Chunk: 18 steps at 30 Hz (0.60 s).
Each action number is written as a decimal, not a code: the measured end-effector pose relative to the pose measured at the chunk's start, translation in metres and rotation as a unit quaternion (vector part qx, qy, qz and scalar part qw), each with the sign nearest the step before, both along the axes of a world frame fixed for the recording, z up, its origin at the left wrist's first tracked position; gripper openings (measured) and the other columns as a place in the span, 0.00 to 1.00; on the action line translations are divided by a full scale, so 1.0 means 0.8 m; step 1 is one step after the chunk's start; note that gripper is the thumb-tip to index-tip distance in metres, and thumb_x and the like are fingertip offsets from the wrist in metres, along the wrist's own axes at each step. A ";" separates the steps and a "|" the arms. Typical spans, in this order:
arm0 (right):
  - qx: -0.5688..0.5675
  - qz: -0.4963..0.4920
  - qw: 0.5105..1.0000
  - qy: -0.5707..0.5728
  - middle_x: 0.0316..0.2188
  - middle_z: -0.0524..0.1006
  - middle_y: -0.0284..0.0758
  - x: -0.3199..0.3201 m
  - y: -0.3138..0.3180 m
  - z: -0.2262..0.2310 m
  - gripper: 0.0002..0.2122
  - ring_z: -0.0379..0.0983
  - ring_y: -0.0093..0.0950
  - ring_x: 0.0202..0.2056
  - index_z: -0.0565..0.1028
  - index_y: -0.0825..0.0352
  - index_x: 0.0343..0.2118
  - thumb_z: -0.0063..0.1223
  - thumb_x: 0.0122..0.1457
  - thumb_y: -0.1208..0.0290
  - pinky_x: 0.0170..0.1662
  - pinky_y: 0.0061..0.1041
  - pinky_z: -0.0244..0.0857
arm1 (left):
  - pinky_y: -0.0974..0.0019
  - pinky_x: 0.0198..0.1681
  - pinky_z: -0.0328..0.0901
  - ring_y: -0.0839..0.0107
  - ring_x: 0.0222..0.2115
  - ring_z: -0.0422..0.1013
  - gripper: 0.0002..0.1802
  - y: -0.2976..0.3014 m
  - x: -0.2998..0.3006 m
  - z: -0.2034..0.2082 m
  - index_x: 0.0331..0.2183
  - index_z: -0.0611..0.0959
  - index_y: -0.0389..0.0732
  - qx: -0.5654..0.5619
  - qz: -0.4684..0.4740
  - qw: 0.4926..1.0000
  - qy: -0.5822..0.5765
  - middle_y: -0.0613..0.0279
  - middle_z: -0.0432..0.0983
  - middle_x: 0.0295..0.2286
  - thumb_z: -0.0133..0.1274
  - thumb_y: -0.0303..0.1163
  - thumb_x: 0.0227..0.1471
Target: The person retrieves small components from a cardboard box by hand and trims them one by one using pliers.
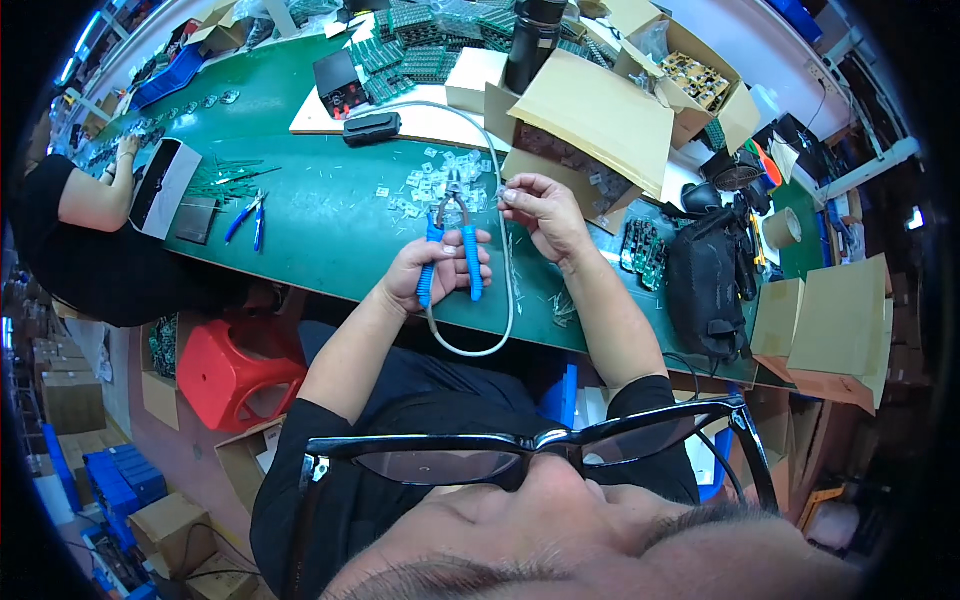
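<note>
My left hand (432,270) is wrapped round a pair of blue-handled nippers (470,262), whose handles are spread and whose jaws point away from me. A grey cable (511,290) loops from the lower end of the left handle, past my right hand, toward the back of the bench. My right hand (545,212) is raised right of the jaws, thumb and forefinger pinched together. Whatever is between those fingertips is too small to make out. Beyond the nippers, small clear plastic pieces (425,182) lie scattered in a pile.
Beyond my right hand stands an open cardboard box (590,115). A black box with red terminals (340,82), a black case (371,129) and stacked green circuit boards (425,62) lie farther back. Blue-handled pliers (246,220) rest at left, near another person's arm (100,195). A black bag (705,285) stands at right.
</note>
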State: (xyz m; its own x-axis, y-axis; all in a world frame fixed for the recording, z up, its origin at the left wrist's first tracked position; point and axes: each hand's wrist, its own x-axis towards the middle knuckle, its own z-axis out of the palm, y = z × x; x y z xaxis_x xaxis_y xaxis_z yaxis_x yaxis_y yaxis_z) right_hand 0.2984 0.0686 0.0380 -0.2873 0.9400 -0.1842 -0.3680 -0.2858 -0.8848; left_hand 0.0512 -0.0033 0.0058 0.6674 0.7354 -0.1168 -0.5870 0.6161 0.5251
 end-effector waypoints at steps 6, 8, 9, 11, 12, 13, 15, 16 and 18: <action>-0.009 0.020 0.999 0.047 0.39 0.83 0.35 -0.006 0.003 -0.006 0.08 0.81 0.26 0.41 0.79 0.67 0.43 0.65 0.61 0.77 0.47 0.25 0.76 | 0.47 0.61 0.67 0.52 0.49 0.78 0.36 -0.001 -0.002 0.003 0.62 0.71 0.28 0.022 -0.015 0.999 0.016 0.46 0.79 0.47 0.56 0.35 0.55; -0.013 0.020 0.997 0.069 0.36 0.82 0.35 -0.009 0.004 -0.003 0.07 0.82 0.25 0.40 0.80 0.68 0.42 0.64 0.62 0.79 0.44 0.21 0.78 | 0.50 0.59 0.70 0.53 0.48 0.79 0.32 0.000 -0.003 0.006 0.61 0.71 0.28 -0.001 -0.013 1.000 -0.008 0.47 0.80 0.46 0.52 0.31 0.58; -0.012 0.019 0.998 0.066 0.36 0.82 0.35 -0.007 0.006 -0.006 0.07 0.82 0.25 0.40 0.80 0.68 0.42 0.64 0.62 0.79 0.44 0.21 0.78 | 0.50 0.59 0.70 0.53 0.48 0.79 0.32 0.002 -0.002 0.004 0.61 0.71 0.28 0.000 -0.015 1.000 -0.011 0.47 0.80 0.46 0.52 0.31 0.58; -0.006 -0.016 1.000 0.003 0.39 0.83 0.35 -0.004 0.013 -0.014 0.09 0.81 0.26 0.41 0.80 0.70 0.46 0.62 0.63 0.80 0.47 0.21 0.77 | 0.49 0.60 0.69 0.51 0.49 0.78 0.33 0.007 -0.002 0.002 0.62 0.71 0.29 -0.010 -0.005 0.999 -0.044 0.47 0.80 0.47 0.52 0.33 0.57; -0.005 -0.021 1.000 0.002 0.39 0.83 0.35 -0.007 0.016 -0.016 0.09 0.81 0.26 0.41 0.80 0.70 0.46 0.62 0.63 0.80 0.47 0.21 0.77 | 0.49 0.60 0.69 0.51 0.49 0.78 0.33 0.009 -0.002 0.001 0.62 0.71 0.29 -0.010 -0.010 0.999 -0.045 0.47 0.80 0.47 0.52 0.33 0.57; 0.056 -0.013 0.994 -0.097 0.42 0.83 0.36 -0.011 0.017 -0.017 0.13 0.81 0.27 0.44 0.79 0.72 0.50 0.61 0.62 0.80 0.50 0.23 0.75 | 0.48 0.60 0.68 0.51 0.49 0.78 0.34 0.009 -0.002 0.001 0.62 0.71 0.29 -0.017 -0.005 0.998 -0.052 0.46 0.80 0.47 0.51 0.34 0.57; 0.166 0.030 0.979 -0.115 0.52 0.80 0.39 -0.020 0.014 -0.017 0.21 0.79 0.29 0.51 0.73 0.74 0.60 0.56 0.63 0.82 0.56 0.28 0.72 | 0.44 0.62 0.64 0.49 0.51 0.76 0.37 0.009 -0.002 -0.001 0.63 0.70 0.31 -0.021 0.000 0.999 -0.035 0.46 0.79 0.49 0.53 0.38 0.54; 0.196 0.033 0.972 -0.128 0.54 0.79 0.39 -0.024 0.013 -0.016 0.22 0.77 0.30 0.54 0.73 0.72 0.61 0.54 0.63 0.83 0.57 0.29 0.72 | 0.44 0.62 0.64 0.49 0.51 0.76 0.37 0.009 -0.002 -0.002 0.63 0.70 0.31 -0.018 -0.008 0.999 -0.035 0.46 0.79 0.49 0.53 0.38 0.54; 0.282 -0.005 0.931 -0.231 0.55 0.79 0.42 -0.020 0.007 -0.005 0.22 0.76 0.37 0.57 0.74 0.70 0.60 0.52 0.62 0.83 0.57 0.33 0.72 | 0.47 0.61 0.67 0.49 0.50 0.78 0.35 0.006 -0.003 -0.002 0.63 0.70 0.30 -0.007 -0.008 0.999 -0.033 0.45 0.80 0.48 0.52 0.35 0.56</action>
